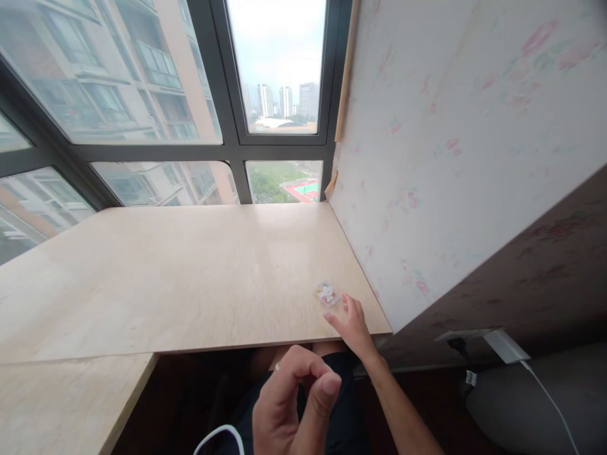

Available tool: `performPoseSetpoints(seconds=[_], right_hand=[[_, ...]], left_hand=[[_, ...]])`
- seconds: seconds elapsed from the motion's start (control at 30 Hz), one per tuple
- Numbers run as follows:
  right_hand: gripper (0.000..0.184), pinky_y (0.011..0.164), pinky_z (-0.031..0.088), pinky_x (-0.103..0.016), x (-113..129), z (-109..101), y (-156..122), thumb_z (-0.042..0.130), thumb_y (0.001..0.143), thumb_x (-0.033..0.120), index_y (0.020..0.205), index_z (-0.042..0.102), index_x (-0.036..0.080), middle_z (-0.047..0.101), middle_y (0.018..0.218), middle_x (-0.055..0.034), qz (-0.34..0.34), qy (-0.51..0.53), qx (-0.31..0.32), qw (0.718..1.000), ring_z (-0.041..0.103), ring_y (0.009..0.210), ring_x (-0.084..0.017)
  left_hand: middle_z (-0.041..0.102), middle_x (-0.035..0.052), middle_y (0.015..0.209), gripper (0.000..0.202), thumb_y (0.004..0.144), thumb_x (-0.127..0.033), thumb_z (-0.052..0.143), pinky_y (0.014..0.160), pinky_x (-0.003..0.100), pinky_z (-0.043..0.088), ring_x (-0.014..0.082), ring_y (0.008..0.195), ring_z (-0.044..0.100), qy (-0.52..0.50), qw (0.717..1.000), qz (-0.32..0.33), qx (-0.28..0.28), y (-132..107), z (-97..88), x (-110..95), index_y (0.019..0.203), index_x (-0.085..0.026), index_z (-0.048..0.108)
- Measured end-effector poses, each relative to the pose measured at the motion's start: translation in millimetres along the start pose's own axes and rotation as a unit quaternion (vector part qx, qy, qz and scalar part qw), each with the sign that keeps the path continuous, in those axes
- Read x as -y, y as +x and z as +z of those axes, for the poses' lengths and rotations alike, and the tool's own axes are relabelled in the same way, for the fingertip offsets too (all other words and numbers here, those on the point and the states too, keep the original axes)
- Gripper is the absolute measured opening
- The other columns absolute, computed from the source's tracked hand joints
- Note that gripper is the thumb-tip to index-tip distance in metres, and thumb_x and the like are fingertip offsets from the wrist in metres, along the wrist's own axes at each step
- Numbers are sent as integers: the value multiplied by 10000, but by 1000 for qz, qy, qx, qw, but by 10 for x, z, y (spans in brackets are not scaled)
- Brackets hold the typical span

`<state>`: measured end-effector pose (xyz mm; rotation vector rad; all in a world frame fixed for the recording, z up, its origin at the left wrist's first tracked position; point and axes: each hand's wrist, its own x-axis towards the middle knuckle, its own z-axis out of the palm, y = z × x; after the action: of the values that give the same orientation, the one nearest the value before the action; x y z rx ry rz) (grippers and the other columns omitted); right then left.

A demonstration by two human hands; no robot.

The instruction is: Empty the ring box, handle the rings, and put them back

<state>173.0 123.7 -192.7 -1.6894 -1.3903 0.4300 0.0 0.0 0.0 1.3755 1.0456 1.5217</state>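
A small clear flat case (pixel 328 295) with a cartoon picture on it lies on the beige stone sill (pixel 190 272), near its right end. Just to the right of the case, my right hand (pixel 349 321) reaches over the sill with thumb and fingers apart and nothing between them. Its fingertips are close to the case; whether they touch it I cannot tell. My left hand (pixel 294 398) is raised close to the camera, in front of the sill's edge. Its fingers are curled and the thumb meets the index finger; anything inside the pinch is hidden. A ring shows on one finger.
Dark-framed windows (pixel 232 145) stand behind the sill. A flowered wall (pixel 427 158) bounds it on the right. A white charger (pixel 506 345) with a cable is plugged in low at right. A white cable (pixel 220 433) loops near my left hand. My legs are under the sill's front edge.
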Motion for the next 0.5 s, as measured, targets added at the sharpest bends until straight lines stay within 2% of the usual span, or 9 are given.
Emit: performPoseSetpoints(seconds=[0.13,0.2,0.27,0.4,0.5], right_hand=[[802,977,396,-488,125,130,171,723,671,441,1321,430,75,493,1179,-208,-51,-155,-6,987,472,1129,-355],[799,953,411,-468,205,148,245,712,694,437,1332,426,50,500,1132,-209,-41,-205,11,978,486,1092,-355],[748,941,418,-449,259,130,310,697,715,432,1312,458,52,506,1086,-194,-20,-229,37,973,501,1071,-349],[683,947,424,-423,260,52,417,715,684,442,1248,523,109,483,1149,-171,18,-189,84,978,508,1108,-329],[708,924,445,-393,236,22,459,753,624,492,1190,557,115,500,1143,-150,33,-101,107,989,551,1034,-283]], left_hand=[[544,9,681,192,900,-273,577,590,236,375,113,620,477,44,998,49,16,-47,171,383,735,-177,587],[550,11,675,197,904,-269,565,578,227,377,112,618,483,55,996,58,43,-59,214,582,736,-167,578],[556,18,685,222,910,-295,554,598,231,389,120,640,494,70,996,30,47,-43,212,790,736,-160,572],[555,19,694,277,906,-399,547,590,244,389,127,620,477,75,995,-66,20,112,60,1219,782,-154,579],[589,37,751,303,897,-436,539,636,265,416,149,682,527,84,993,-87,-4,324,-131,1492,813,-150,595]])
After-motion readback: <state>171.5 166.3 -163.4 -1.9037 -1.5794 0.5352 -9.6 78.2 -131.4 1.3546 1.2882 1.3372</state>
